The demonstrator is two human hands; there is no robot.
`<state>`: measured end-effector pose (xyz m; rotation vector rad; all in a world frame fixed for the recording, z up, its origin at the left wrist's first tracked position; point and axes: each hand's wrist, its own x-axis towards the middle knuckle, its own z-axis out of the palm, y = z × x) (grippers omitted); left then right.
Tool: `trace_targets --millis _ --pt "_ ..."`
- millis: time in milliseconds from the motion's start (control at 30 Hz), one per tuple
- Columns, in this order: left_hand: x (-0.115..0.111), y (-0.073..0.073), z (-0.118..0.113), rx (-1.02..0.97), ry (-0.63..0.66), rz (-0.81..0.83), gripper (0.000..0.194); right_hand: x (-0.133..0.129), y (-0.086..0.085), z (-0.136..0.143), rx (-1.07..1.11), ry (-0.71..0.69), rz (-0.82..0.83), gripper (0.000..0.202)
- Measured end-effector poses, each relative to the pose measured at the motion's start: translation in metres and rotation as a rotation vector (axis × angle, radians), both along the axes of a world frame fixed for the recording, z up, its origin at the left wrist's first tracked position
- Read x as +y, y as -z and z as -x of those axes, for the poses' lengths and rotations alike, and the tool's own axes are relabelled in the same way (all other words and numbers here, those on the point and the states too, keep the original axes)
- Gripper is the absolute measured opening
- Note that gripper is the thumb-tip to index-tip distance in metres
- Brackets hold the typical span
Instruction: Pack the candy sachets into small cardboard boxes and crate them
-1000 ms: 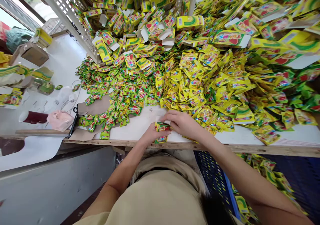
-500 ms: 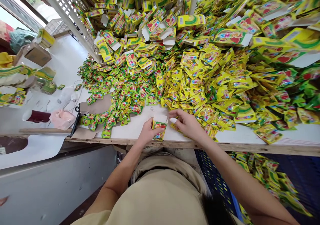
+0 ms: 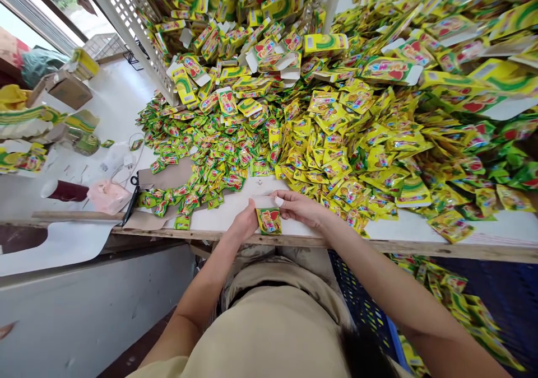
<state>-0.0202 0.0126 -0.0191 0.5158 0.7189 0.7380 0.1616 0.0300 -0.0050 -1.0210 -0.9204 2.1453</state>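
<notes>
The left hand point(image 3: 244, 221) grips the left side of a small yellow-and-green printed carton with a white upper flap point(image 3: 269, 221), while the fingers of the right hand point(image 3: 305, 209) are curled at its upper right; whether they pinch the flap or merely touch it, I cannot tell. The carton is between the hands, above the front strip of the white-topped desk point(image 3: 222, 210), near its raw wooden edge point(image 3: 302, 241).

That nearness is probably the main risk: a loose grip could let the carton slip over the edge. The flap looks like thin card, so uneven pressure from the two sides might crease or tear it. The heap of glossy yellow foil sachets point(image 3: 332, 154) slopes down close to the right hand, and a brush of the wrist could send some sliding.

The sachets are flat, crinkled and shiny, with crimped ends. To the left lie small green-and-red wrapped packets point(image 3: 202, 176), puffier and shorter, some on a matt brown cardboard sheet point(image 3: 168, 175). Boxy, smooth yellow cartons with white flaps point(image 3: 325, 42) lie tumbled behind. Further left are a crumpled pink plastic bag point(image 3: 107, 196) and a smooth dark-red cylinder point(image 3: 67, 190) on its side
</notes>
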Motion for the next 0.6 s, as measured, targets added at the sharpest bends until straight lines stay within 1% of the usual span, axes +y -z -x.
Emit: trace_targets --millis 133,200,267,433,500,567,600 --pt "0.007 -0.002 0.002 -0.087 0.068 0.017 0.06 0.013 -0.007 -0.004 -0.127 -0.137 -0.223 0.039" --pt "0.011 -0.003 0.002 -0.115 0.095 0.061 0.06 0.019 -0.01 -0.007 -0.129 -0.201 -0.277 0.038" --pt "0.014 -0.005 0.002 -0.123 0.098 0.105 0.06 0.022 -0.01 -0.007 -0.112 -0.206 -0.286 0.036" --pt "0.018 -0.004 0.0 -0.077 0.082 0.129 0.055 0.017 0.002 -0.004 -0.174 -0.017 -0.226 0.028" --pt "0.02 -0.005 -0.001 -0.053 0.09 0.131 0.055 0.018 0.005 -0.004 -0.2 -0.029 -0.229 0.024" --pt "0.024 -0.008 -0.004 -0.051 0.137 0.138 0.055 0.022 0.006 -0.007 -0.215 -0.102 -0.255 0.021" --pt "0.027 -0.01 -0.005 -0.052 0.182 0.149 0.055 0.025 0.005 -0.009 -0.222 -0.149 -0.266 0.021"
